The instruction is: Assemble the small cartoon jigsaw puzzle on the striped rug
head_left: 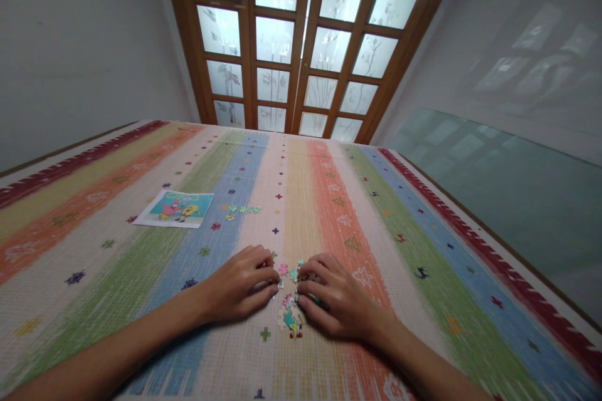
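A small heap of jigsaw puzzle pieces (290, 316) in green, pink, yellow and white lies on the striped cloth between my hands. My left hand (249, 282) rests at the heap's left side, fingers curled together, with pale pieces at its fingertips. From the right, my right hand (329, 294) cups over more pieces, its fingers bent and partly hiding them. Farther off, several puzzle pieces (243, 208) lie in a short row, with a single piece (229, 217) just below it. Left of that row is a printed cartoon picture (176, 208), lying flat.
A striped, patterned cloth (301, 200) covers the bed-like flat surface. Wooden doors with frosted panes (301, 44) stand beyond its far edge. Pale walls rise on both sides, and a greenish panel (508, 175) runs along the right.
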A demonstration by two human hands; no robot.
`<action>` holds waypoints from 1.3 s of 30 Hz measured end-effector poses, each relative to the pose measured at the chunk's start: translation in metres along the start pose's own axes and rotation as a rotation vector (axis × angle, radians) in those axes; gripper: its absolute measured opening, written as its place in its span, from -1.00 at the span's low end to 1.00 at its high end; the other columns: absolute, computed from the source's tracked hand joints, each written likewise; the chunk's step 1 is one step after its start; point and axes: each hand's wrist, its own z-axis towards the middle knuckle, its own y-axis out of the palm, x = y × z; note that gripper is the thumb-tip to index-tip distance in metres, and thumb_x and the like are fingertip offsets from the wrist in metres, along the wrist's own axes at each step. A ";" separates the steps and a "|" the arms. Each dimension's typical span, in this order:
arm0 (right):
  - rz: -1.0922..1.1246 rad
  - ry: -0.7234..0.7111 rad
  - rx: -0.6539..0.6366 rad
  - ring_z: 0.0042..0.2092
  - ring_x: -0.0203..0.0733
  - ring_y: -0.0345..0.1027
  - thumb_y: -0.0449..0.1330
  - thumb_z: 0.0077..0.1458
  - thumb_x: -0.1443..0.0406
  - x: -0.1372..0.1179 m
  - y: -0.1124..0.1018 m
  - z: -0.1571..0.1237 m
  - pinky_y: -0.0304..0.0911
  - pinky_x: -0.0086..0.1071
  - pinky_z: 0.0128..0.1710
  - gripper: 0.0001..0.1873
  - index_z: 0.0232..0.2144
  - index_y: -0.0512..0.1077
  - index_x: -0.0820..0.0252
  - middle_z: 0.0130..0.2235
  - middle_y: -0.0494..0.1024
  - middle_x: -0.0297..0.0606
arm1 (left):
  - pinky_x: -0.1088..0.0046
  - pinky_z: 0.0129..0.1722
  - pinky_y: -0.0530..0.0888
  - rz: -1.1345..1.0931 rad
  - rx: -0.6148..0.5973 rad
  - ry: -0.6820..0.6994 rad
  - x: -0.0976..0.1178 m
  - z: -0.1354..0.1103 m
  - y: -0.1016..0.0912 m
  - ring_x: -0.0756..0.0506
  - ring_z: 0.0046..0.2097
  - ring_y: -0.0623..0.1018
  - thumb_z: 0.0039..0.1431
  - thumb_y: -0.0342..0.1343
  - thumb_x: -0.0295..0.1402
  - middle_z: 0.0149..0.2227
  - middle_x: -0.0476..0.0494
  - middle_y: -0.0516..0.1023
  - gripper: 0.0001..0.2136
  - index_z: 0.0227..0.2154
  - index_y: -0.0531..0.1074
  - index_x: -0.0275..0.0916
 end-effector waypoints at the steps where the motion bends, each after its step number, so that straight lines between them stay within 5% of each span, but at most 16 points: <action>1: -0.001 0.001 -0.005 -0.11 -0.08 0.32 0.10 0.34 0.30 0.000 0.000 0.000 0.28 -0.16 -0.05 -0.81 -0.24 0.51 0.21 -0.17 0.55 -0.13 | 0.29 -0.19 0.39 -0.002 0.010 -0.012 0.001 0.000 0.001 -0.15 -0.19 0.43 0.36 0.09 -0.36 -0.24 -0.16 0.47 -0.86 -0.17 0.55 -0.18; 15: 0.018 -0.007 0.018 -0.12 -0.08 0.33 0.11 0.34 0.32 -0.002 0.001 0.002 0.29 -0.17 -0.05 -0.80 -0.25 0.53 0.22 -0.18 0.56 -0.14 | 0.30 -0.18 0.40 -0.085 0.051 -0.183 0.008 0.000 0.016 -0.15 -0.17 0.44 0.28 0.14 -0.37 -0.24 -0.15 0.46 -0.95 -0.27 0.48 -0.21; 32: 0.028 -0.014 0.018 -0.11 -0.08 0.33 0.11 0.34 0.32 0.000 0.003 0.000 0.28 -0.16 -0.05 -0.80 -0.25 0.53 0.23 -0.17 0.55 -0.13 | 0.28 -0.17 0.40 -0.274 0.021 -0.271 0.008 0.004 0.007 -0.12 -0.23 0.48 0.25 0.12 -0.38 -0.29 -0.08 0.54 -0.97 -0.31 0.44 -0.18; 39: 0.028 -0.008 0.005 -0.12 -0.09 0.34 0.09 0.36 0.30 -0.001 0.001 0.001 0.28 -0.17 -0.04 -0.79 -0.26 0.52 0.20 -0.18 0.55 -0.15 | 0.24 -0.15 0.43 -0.117 0.212 -0.369 -0.034 0.004 -0.022 -0.14 -0.26 0.50 0.29 0.12 -0.28 -0.33 -0.09 0.57 -0.87 -0.29 0.52 -0.19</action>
